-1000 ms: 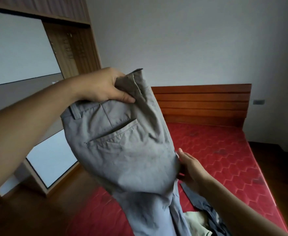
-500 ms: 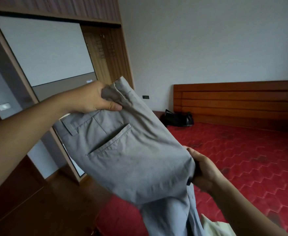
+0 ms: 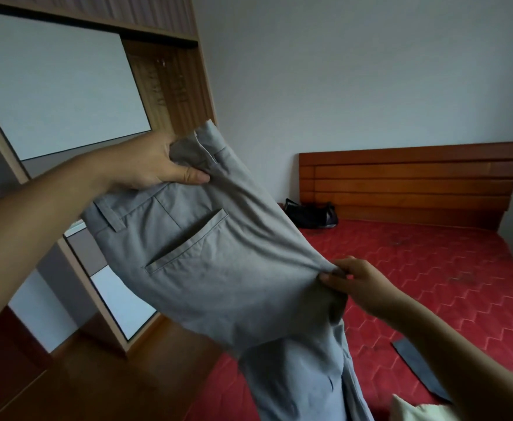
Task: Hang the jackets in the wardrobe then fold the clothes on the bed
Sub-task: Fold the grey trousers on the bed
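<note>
A pair of grey trousers (image 3: 219, 268) hangs in the air in front of me, back pocket facing me, legs dropping toward the bed. My left hand (image 3: 155, 165) grips the waistband at the upper left, thumb on top of the cloth. My right hand (image 3: 358, 284) pinches the seat edge of the trousers at the lower right. Below lies the bed with its red quilted mattress (image 3: 431, 284). The wardrobe (image 3: 170, 86), with wooden frame and white panels, stands on the left.
A black bag (image 3: 310, 215) sits by the wooden headboard (image 3: 407, 183). A dark grey garment (image 3: 416, 369) and a cream cloth (image 3: 413, 411) lie on the mattress near my right arm. Wooden floor (image 3: 97, 375) runs between wardrobe and bed.
My view has swung left and then back right a little. The right hand moved from behind the trousers to pinching their edge and pulled it out to the right, stretching the seat flat.
</note>
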